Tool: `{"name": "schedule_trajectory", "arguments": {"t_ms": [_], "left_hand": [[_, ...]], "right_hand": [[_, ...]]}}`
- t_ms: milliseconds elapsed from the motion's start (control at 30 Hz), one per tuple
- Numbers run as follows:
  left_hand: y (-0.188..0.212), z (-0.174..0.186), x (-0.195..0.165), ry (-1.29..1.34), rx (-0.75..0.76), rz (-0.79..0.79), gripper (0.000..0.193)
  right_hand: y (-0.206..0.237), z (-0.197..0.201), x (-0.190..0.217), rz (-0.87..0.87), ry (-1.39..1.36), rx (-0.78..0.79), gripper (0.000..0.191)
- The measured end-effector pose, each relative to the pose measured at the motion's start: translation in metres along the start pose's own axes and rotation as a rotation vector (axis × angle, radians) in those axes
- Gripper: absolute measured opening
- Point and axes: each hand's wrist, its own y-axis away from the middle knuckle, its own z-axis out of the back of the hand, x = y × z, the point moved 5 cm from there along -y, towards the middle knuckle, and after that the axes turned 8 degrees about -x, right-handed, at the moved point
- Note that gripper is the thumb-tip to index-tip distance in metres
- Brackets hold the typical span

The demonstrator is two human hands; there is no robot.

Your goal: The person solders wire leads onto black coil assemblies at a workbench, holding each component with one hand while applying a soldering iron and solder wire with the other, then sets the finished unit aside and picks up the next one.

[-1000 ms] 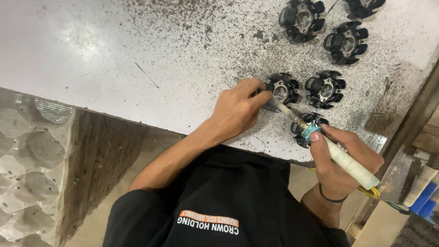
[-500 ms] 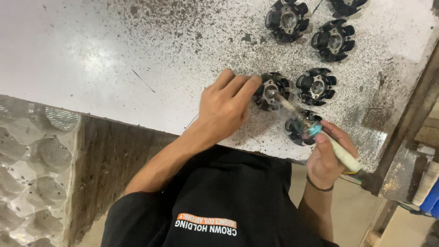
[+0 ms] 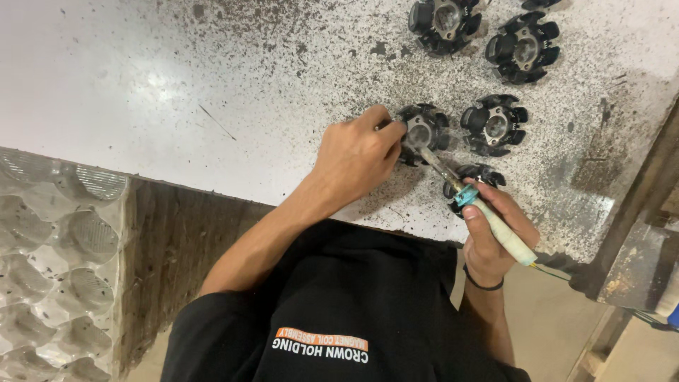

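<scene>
My left hand (image 3: 357, 152) grips the near-left side of a black, round, toothed coil part (image 3: 423, 131) lying on the speckled white tabletop (image 3: 212, 78). My right hand (image 3: 495, 230) holds a soldering iron (image 3: 488, 216) with a pale handle and a teal collar. Its metal tip points up-left and touches the near edge of that coil part. A second coil part (image 3: 475, 177) lies right under the iron and my right fingers, mostly hidden.
Three more black coil parts lie on the table: one to the right (image 3: 494, 125) and two at the top (image 3: 443, 22) (image 3: 523, 48). A clear moulded plastic tray (image 3: 53, 269) sits at lower left. A dark metal frame (image 3: 636, 205) borders the table's right edge.
My left hand has slid onto the coil part and closed on its side. The iron's tip has moved up to that part's near edge.
</scene>
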Motion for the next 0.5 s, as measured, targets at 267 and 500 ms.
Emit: {"name": "schedule_trajectory", "arguments": {"t_ms": [267,500], "left_hand": [[0.0,-0.001,0.003,0.048,-0.002,0.02,0.01],[0.004,0.002,-0.009,-0.024,0.012,-0.049,0.017]], "right_hand": [[0.001,-0.002,-0.005,-0.017,-0.082,-0.01,0.033],[0.003,0.0,-0.007,-0.067,-0.118,-0.022,0.032]]}}
